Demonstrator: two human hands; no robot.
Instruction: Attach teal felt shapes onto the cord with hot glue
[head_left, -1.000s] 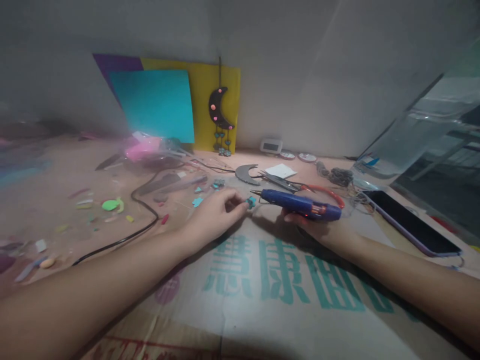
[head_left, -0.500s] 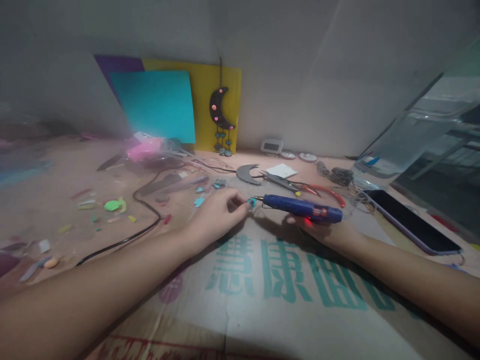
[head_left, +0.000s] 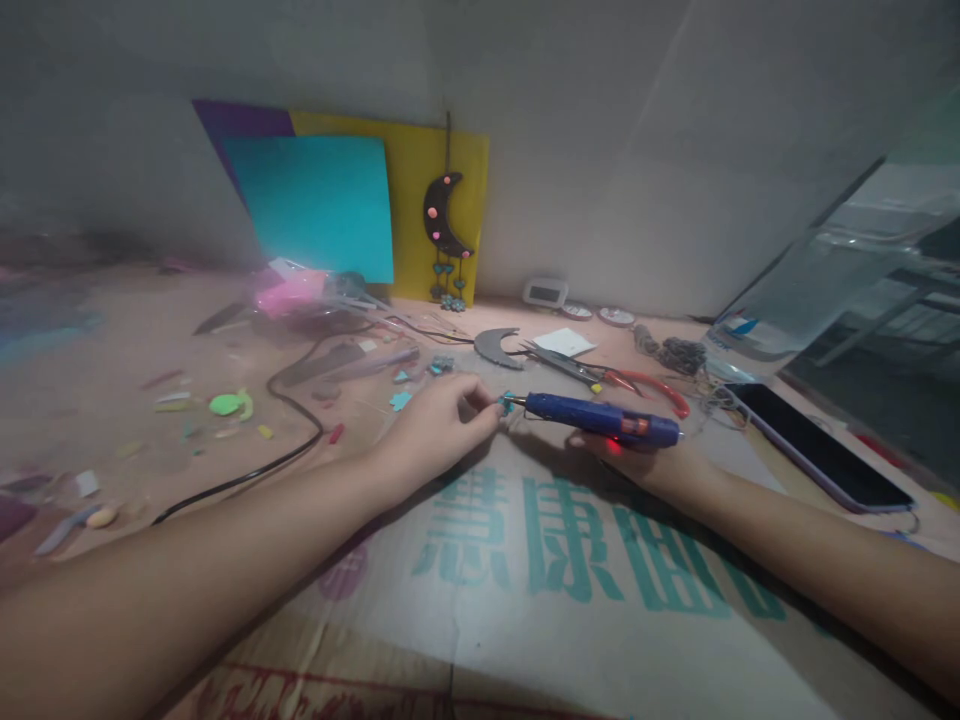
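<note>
Left hand (head_left: 435,425): pinching 1 teal piece (head_left: 508,400), frame centre. Right hand (head_left: 649,465): gripping 1 blue glue gun (head_left: 589,414), tip at piece. Upper centre: 1 dotted crescent (head_left: 436,222), finished, I judge; below, 1 grey crescent (head_left: 491,347), undecorated.

Pinkish table (head_left: 150,335): printed sheet (head_left: 487,655) in front; scraps (head_left: 225,404), black cable (head_left: 232,487) left; grey crescent (head_left: 489,349), pliers (head_left: 564,366) mid-table; yarn (head_left: 682,353), phone (head_left: 825,450) right; small display (head_left: 545,292), discs (head_left: 616,317) at back.

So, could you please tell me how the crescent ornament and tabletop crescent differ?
The crescent ornament is upright, the tabletop crescent flat. The ornament looks blackish, the tabletop crescent gray. The ornament bears pinkish dots and dangling charms; the tabletop crescent shows none. Both are crescents.
</note>
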